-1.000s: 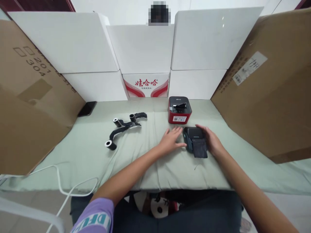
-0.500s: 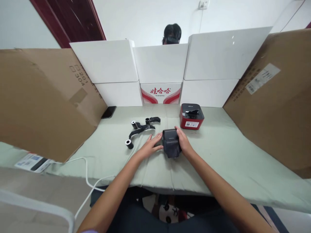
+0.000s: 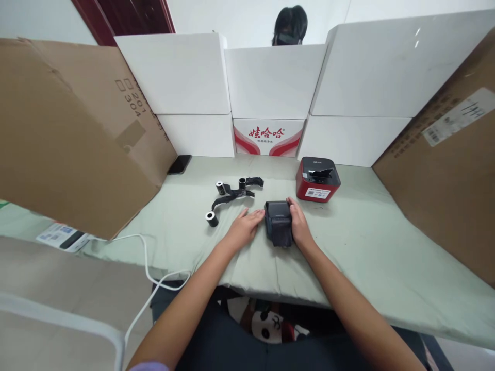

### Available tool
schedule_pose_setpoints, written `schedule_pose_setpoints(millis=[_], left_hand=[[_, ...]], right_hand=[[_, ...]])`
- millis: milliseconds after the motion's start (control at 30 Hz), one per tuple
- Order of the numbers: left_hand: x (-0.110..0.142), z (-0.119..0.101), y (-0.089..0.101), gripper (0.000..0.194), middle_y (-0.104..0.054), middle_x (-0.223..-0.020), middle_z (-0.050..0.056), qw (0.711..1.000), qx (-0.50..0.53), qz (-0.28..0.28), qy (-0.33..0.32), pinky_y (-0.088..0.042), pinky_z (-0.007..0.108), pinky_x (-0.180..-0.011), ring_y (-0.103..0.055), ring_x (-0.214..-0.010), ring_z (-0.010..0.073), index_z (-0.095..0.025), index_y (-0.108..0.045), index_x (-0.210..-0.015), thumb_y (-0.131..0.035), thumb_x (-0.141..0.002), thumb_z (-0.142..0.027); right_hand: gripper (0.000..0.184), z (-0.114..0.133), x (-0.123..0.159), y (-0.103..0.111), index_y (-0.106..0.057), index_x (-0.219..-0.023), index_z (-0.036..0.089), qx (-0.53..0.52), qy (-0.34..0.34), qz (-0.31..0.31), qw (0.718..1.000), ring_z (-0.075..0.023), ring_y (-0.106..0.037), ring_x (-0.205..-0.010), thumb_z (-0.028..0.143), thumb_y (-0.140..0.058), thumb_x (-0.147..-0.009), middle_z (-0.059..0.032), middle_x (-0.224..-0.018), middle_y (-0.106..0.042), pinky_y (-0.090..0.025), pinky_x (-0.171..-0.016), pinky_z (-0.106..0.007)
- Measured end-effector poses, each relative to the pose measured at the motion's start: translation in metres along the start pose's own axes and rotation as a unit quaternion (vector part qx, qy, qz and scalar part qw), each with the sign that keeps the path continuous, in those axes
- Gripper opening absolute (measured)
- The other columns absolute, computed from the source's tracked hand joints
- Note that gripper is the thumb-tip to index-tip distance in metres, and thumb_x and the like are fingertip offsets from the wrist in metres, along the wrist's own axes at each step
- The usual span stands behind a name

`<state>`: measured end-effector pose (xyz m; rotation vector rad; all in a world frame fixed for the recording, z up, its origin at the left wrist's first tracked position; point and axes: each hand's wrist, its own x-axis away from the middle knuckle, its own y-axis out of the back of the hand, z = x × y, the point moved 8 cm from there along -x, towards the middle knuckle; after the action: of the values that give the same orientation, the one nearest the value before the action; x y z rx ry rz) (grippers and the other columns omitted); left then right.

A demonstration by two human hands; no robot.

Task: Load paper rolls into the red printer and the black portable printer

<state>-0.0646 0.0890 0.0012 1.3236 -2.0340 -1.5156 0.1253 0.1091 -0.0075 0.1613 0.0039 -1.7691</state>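
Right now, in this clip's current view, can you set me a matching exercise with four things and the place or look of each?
1. dark device
2. red-sided device
3. phone
4. white cable

A. beside the left brown carton
B. trailing over the near edge of the table
C. between the left hand and right hand
D. black on top, white label in front

Pairs: 1-C, 2-D, 3-A, 4-B
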Motion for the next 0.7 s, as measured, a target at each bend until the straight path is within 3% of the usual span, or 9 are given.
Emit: schedule_pose_setpoints(millis=[400, 700], left_hand=[[-0.004, -0.009, 0.0, 0.061, -0.066, -0.142, 0.012, 0.997, -0.072, 0.003, -0.01, -0.032, 0.054, -0.128, -0.06, -0.137, 0.0233, -0.019, -0.06, -0.141, -0.048, -0.084, 0.0], [-0.003, -0.011, -0.003, 0.062, -0.066, -0.141, 0.015, 0.997, -0.083, -0.003, 0.003, -0.035, 0.055, -0.127, -0.059, -0.137, 0.0247, -0.016, -0.058, -0.142, -0.048, -0.083, 0.0]], right_hand=[[0.077, 0.003, 0.003, -0.003, -0.052, -0.15, 0.024, 0.015, -0.001, 0.006, 1.0, -0.0269, -0.044, -0.149, 0.074, -0.042, -0.093, -0.0078, -0.157, -0.052, -0.026, -0.128, -0.044], [0.08, 0.007, 0.004, -0.002, -0.052, -0.149, 0.018, 0.03, 0.004, -0.001, 1.0, -0.0286, -0.045, -0.148, 0.073, -0.041, -0.092, -0.0126, -0.156, -0.053, -0.028, -0.127, -0.046]])
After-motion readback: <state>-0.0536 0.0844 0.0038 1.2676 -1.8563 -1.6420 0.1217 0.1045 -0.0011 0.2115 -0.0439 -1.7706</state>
